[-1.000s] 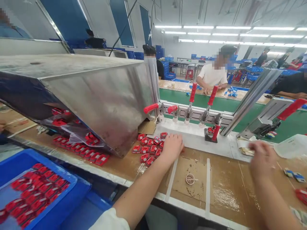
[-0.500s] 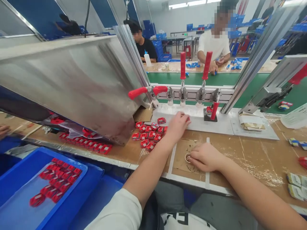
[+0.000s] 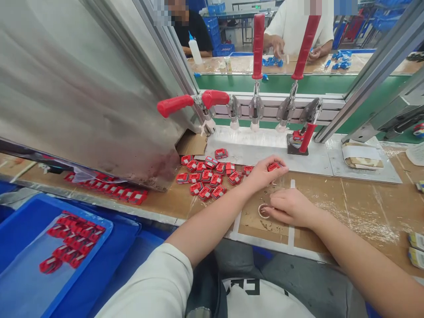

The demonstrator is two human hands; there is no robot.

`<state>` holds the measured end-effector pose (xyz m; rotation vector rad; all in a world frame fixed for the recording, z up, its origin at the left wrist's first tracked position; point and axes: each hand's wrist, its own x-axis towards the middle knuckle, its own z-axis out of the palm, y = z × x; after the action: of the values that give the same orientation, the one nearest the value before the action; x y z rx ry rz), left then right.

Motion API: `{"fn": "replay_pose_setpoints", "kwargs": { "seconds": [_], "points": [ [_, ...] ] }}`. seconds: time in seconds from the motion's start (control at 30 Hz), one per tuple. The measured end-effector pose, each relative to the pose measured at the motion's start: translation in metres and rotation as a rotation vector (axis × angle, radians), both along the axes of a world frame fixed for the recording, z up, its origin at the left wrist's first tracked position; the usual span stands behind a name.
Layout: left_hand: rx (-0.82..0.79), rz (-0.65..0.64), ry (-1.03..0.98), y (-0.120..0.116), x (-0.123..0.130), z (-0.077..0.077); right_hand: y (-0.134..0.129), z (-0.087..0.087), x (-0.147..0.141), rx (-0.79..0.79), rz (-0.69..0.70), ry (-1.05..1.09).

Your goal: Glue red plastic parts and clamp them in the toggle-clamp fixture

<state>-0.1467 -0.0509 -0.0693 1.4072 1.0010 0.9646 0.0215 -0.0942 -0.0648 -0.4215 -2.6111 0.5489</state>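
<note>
Left hand (image 3: 267, 171) pinches a red part (image 3: 274, 167) near the front edge of the pale plate (image 3: 318, 164), while right hand (image 3: 292, 206) has fingertips at a small cup (image 3: 260, 212), grip indiscernible, with open bench (image 3: 346, 203) rightward.

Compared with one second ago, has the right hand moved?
Yes, leftward: the right hand was well right of the right-hand white tape strip; now it reaches across that strip to the small cup.

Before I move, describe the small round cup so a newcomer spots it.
On the brown workbench, find the cardboard between two white tape strips. The cup sits there at the right hand, its round open rim unlike the boxy red parts nearby.
</note>
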Motion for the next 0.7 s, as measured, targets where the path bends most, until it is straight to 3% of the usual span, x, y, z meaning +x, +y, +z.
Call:
{"fn": "replay_pose_setpoints", "kwargs": {
  "seconds": [0.23, 0.3, 0.4, 0.5, 0.7],
  "points": [
    [0.172, -0.034, 0.269, -0.002, -0.002, -0.002, 0.002, 0.006, 0.008, -0.169, 0.008, 0.152],
    [0.191, -0.064, 0.314, -0.002, -0.002, -0.002, 0.006, 0.009, 0.014, -0.156, -0.087, 0.314],
    [0.167, -0.094, 0.388, -0.003, -0.002, 0.001, 0.015, 0.012, 0.024, -0.15, -0.377, 0.541],
    [0.139, -0.116, 0.457, -0.005, 0.0, 0.006, 0.025, 0.009, 0.029, -0.182, -0.595, 0.577],
    [0.13, -0.137, 0.479, -0.007, 0.002, 0.011, 0.032, 0.002, 0.026, -0.253, -0.645, 0.492]
  ]
}}
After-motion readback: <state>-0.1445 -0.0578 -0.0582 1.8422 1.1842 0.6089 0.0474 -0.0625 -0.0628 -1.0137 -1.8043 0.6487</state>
